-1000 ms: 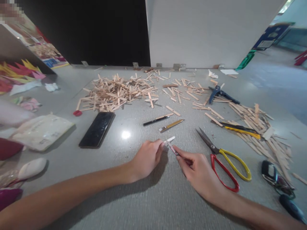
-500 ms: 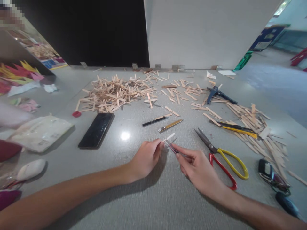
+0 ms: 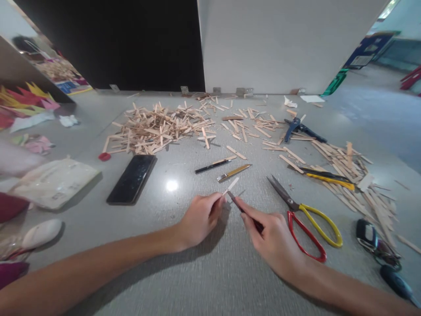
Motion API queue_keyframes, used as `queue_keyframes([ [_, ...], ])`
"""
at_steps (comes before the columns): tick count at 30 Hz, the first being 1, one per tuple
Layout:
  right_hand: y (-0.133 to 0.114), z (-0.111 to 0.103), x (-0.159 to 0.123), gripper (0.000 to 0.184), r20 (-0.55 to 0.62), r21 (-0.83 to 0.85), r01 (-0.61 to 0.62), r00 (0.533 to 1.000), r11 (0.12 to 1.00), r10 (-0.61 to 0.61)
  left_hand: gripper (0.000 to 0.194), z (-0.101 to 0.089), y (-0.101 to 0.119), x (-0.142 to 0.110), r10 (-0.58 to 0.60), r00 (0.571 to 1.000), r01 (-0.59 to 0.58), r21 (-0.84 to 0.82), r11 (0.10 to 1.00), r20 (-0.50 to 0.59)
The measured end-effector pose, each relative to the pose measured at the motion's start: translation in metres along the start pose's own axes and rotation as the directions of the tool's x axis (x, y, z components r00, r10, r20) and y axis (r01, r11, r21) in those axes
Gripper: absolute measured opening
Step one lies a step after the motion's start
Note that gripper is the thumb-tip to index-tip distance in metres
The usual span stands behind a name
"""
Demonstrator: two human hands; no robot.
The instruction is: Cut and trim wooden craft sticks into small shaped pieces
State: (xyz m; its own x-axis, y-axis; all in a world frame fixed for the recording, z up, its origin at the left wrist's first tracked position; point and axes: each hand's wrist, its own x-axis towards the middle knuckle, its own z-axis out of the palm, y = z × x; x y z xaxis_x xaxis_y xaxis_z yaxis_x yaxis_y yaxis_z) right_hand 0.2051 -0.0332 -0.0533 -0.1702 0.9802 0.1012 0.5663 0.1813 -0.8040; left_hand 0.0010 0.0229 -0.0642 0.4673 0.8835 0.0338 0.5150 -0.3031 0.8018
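My left hand (image 3: 199, 220) pinches the lower end of a pale wooden craft stick (image 3: 233, 184), which points up and to the right. My right hand (image 3: 275, 237) is closed around a slim dark craft knife (image 3: 237, 203); its tip meets the stick just beyond my left fingertips. Part of the knife's handle is hidden in the palm. Beyond the hands lie a gold-coloured cutter (image 3: 234, 173) and a thin black knife (image 3: 213, 166). Scissors (image 3: 292, 204) with red and yellow handles rest beside my right hand.
A large heap of craft sticks (image 3: 161, 127) lies behind, with more scattered to the right. A phone (image 3: 132, 180) is left of my hands. Blue-handled pliers (image 3: 296, 128), a yellow and black cutter (image 3: 329, 179) and keys (image 3: 378, 245) are at right. Upright panels (image 3: 263, 48) border the back.
My right hand has turned the knife and moved slightly, bringing its tip against the stick. The stick now tilts more steeply upward. My left hand has barely moved.
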Motion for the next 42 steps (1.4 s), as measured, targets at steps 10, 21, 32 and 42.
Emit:
queue_keyframes([
  [10,0.007,-0.001,0.0,0.05,-0.023,-0.135,0.16,0.986,0.978,-0.165,0.034,-0.001,-0.001,0.001,0.054,0.998,-0.054,-0.006,0.999,-0.021],
  [21,0.001,0.0,0.003,0.051,0.053,0.073,-0.081,0.996,0.994,0.077,0.034,0.003,-0.001,-0.001,0.1,0.992,-0.1,-0.008,0.995,-0.078],
  [32,0.0,0.008,-0.003,0.057,0.094,0.25,-0.094,0.993,0.964,0.072,0.042,0.001,0.008,0.002,-0.008,0.999,0.001,-0.177,0.984,-0.04],
  [42,0.006,0.017,-0.014,0.052,-0.026,0.246,0.099,0.995,0.964,-0.095,0.059,-0.004,0.02,0.0,-0.091,0.954,0.259,-0.632,0.731,0.287],
])
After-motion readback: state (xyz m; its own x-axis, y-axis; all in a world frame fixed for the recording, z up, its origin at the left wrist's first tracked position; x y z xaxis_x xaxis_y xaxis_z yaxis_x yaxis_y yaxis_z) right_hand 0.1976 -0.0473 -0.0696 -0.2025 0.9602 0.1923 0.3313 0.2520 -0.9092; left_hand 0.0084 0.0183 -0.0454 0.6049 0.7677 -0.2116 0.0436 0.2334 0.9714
